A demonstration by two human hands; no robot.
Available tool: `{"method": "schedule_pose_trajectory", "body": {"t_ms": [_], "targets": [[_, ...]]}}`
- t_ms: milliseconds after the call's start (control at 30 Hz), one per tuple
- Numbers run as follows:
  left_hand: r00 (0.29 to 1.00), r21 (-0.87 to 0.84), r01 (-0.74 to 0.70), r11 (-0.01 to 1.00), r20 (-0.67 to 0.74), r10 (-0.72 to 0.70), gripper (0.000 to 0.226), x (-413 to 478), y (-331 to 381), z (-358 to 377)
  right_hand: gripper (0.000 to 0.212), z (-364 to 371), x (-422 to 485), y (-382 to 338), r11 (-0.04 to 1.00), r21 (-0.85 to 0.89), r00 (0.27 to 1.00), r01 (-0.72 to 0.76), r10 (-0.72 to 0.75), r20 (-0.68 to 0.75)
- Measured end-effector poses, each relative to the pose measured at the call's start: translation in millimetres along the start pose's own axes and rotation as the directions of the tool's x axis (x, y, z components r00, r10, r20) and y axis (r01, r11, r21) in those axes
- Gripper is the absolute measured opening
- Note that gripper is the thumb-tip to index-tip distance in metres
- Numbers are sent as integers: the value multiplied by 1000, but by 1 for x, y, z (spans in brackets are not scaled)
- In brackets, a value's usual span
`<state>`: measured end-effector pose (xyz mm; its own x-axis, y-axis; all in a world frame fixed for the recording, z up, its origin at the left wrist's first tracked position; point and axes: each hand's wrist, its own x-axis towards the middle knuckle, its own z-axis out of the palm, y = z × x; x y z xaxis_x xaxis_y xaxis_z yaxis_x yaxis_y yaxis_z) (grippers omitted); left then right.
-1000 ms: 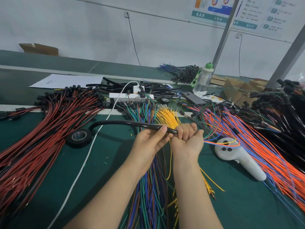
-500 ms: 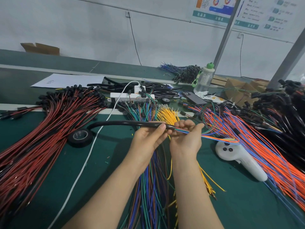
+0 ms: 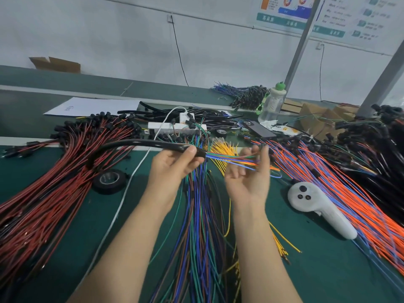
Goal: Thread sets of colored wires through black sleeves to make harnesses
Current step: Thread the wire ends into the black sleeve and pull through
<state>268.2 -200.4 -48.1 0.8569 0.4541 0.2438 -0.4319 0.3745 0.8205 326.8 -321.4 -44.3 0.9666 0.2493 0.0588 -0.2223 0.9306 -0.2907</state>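
Left hand (image 3: 172, 167) fingers clamped on black sleeve (image 3: 135, 142), colored wires (image 3: 227, 157) running to blurred right hand (image 3: 247, 182), grip unclear

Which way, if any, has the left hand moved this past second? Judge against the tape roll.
Yes. The left hand, gripping the black sleeve, has shifted left, toward the tape roll, baring colored wires.

Colours everywhere here: sleeve (image 3: 140, 142) is plain black, and the threaded wires (image 3: 227, 157) coming out of it are green, blue, orange and red. Mat (image 3: 317, 270) is dark green. Left pile (image 3: 54, 182) is red and black, middle pile (image 3: 201, 226) blue, green and brown, yellow bunch (image 3: 220, 147) behind, right pile (image 3: 354, 204) orange and blue. Controller (image 3: 321, 211) is white with black buttons, tape (image 3: 102, 186) black.
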Motion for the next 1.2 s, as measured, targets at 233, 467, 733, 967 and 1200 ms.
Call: {"method": "schedule_pose_trajectory", "body": {"t_ms": [233,467,733,967,1200], "targets": [[997,63,-45,997,70,40,10,-3,3,4,38,2,1,9,986,-159,987,53,-75,-139],[991,193,-71,979,122,48,10,-8,-11,12,34,5,-4,27,979,-205,991,-8,-19,-131],[996,-211,-24,977,76,41,12,4,12,-4,32,-3,0,0,986,158,995,-61,72,-65],[970,149,-91,985,235,54,13,-11,-9,21,29,0,-8,33,896,-445,1000,5,-17,-23],[996,-61,3,998,93,3,14,-5,-2,12,20,-1,-3,13,997,73,994,2,6,-114]]}}
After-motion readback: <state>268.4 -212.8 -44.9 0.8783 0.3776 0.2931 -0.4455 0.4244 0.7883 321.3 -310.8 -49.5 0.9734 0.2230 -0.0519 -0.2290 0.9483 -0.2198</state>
